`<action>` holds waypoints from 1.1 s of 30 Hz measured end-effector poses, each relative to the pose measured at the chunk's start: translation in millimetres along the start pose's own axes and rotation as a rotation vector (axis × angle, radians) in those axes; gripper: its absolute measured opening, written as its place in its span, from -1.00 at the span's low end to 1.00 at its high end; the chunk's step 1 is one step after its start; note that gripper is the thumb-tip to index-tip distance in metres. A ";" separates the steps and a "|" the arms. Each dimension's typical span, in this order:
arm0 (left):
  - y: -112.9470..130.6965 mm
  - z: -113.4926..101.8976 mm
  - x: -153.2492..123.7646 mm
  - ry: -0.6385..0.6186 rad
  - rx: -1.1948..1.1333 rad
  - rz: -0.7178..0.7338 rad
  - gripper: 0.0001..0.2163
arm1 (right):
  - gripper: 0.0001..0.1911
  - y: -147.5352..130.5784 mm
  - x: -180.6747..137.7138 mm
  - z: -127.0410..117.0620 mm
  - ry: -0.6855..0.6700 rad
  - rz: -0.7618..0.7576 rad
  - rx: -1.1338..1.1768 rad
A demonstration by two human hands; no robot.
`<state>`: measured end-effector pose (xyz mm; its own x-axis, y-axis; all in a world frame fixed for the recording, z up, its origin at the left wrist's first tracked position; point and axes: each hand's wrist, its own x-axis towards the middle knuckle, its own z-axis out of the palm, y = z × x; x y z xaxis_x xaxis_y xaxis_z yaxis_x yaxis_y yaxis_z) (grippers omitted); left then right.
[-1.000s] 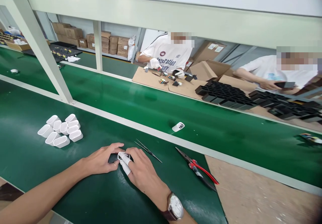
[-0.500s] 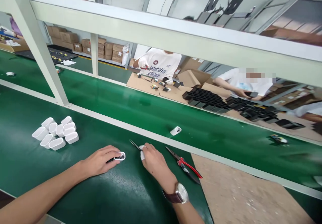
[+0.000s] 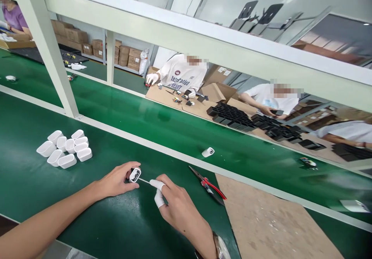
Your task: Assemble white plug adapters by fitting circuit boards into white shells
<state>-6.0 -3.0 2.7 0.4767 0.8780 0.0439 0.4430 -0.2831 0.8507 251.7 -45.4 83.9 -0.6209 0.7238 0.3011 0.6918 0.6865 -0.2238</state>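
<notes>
My left hand (image 3: 120, 179) grips a small white oval housing (image 3: 135, 175) between thumb and fingers; dark parts show inside its open end, which faces up toward me. White finger cots cover the thumb and index finger of my right hand (image 3: 171, 197), pinched round thin metal tweezers (image 3: 144, 180). The tweezers' tips reach the near right rim of the housing; whether they touch it or go inside I cannot tell. Right of my right hand lie long-nose pliers (image 3: 207, 184) with red and black handles, jaws pointing away to the left.
Several empty white housings (image 3: 66, 161) stand grouped at the left. Cardboard (image 3: 273, 220) covers the bench at right. A green conveyor (image 3: 162, 125) carries a white housing (image 3: 208, 152) and a circuit assembly (image 3: 308, 163). A frame post (image 3: 55, 53) rises at left; co-workers sit opposite.
My left hand has lifted and tilted the housing. My right hand has brought the tweezers left to it. On the belt, the white housing has shifted slightly right; a co-worker's gloved hand has moved left.
</notes>
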 end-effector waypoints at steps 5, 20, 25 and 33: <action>-0.5 0.8 0.6 -0.021 0.005 -0.018 -0.39 | -0.75 -2.4 -0.4 2.4 -0.028 -0.014 -0.050; 0.3 -0.1 -0.2 -0.041 0.006 -0.038 -0.34 | -0.73 0.8 7.5 8.9 -0.042 0.017 0.026; 0.1 0.4 -0.5 -0.043 0.020 -0.047 -0.33 | -0.71 2.9 6.7 9.2 -0.061 0.087 0.167; -1.3 1.9 -2.0 -0.023 0.027 0.013 -0.31 | -0.70 6.8 9.2 7.5 -0.029 0.109 0.192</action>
<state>-6.0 -5.1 0.5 0.4997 0.8652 0.0426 0.4566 -0.3049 0.8358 247.9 -33.6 78.2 -0.5583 0.7944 0.2393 0.6741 0.6025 -0.4273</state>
